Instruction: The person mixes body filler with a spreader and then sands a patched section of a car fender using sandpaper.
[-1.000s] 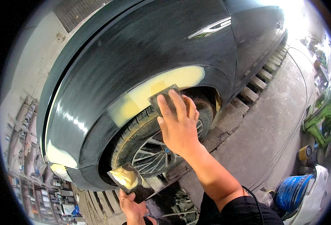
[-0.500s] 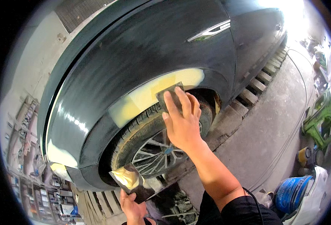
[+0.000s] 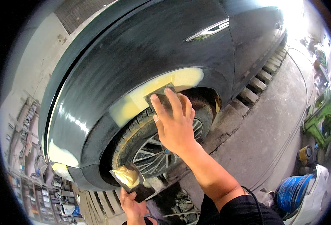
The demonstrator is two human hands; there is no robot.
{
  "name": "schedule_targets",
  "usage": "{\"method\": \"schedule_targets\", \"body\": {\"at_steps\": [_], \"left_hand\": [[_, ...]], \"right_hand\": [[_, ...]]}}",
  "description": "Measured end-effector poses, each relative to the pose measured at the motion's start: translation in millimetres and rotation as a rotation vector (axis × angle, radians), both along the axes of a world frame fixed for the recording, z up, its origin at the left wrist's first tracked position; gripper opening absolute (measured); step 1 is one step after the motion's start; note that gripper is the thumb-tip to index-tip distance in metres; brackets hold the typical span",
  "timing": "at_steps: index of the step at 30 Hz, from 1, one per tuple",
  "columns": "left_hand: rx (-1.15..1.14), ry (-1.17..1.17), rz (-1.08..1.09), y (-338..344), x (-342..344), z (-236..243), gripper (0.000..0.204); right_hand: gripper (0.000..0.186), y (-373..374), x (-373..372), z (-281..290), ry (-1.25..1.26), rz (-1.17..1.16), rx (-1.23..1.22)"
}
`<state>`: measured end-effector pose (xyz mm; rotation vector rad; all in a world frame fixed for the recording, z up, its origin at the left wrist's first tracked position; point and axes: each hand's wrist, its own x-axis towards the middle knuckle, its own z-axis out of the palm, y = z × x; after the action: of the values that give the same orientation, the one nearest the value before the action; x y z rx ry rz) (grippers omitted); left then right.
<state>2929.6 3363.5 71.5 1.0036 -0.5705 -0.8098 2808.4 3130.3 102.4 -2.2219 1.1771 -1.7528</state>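
A dark car fender (image 3: 124, 63) fills the upper middle, with a band of pale yellow body filler (image 3: 129, 107) along the wheel arch. My right hand (image 3: 174, 125) presses a thin dark spreader (image 3: 160, 93) against that band, fingers laid over its face. Below the arch sits the tyre (image 3: 126, 146) with its spoked wheel (image 3: 156, 155). Lower down, my left hand (image 3: 131, 204) grips the edge of a dark flat plate (image 3: 143, 190). A heap of creamy yellow filler (image 3: 127, 177) lies on this plate, in front of the tyre.
To the right, a blue bucket (image 3: 293, 193) stands near a green plastic stool (image 3: 323, 118) and a yellow can (image 3: 304, 153). A cable (image 3: 298, 123) runs along the concrete floor (image 3: 259, 138). Cluttered shelves (image 3: 26, 150) line the left side. Slatted grating (image 3: 257, 84) passes beneath the car.
My right hand has slid the spreader left and slightly down along the filler band. The left hand and its plate have hardly moved.
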Motion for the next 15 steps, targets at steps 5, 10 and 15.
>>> {"method": "schedule_targets", "body": {"at_steps": [5,10,15], "left_hand": [[0.008,-0.015,-0.02,-0.5,1.3,4.1,0.066],[0.004,-0.01,-0.022,1.5,-2.0,6.7,0.066],[-0.001,0.015,-0.006,4.5,-0.4,3.3,0.066]], "right_hand": [[0.058,13.4,-12.4,-12.3,0.059,0.03,0.043],[0.055,1.1,-15.5,15.0,-0.009,0.005,-0.01],[0.057,-0.4,2.8,8.1,0.001,-0.013,-0.036]]}}
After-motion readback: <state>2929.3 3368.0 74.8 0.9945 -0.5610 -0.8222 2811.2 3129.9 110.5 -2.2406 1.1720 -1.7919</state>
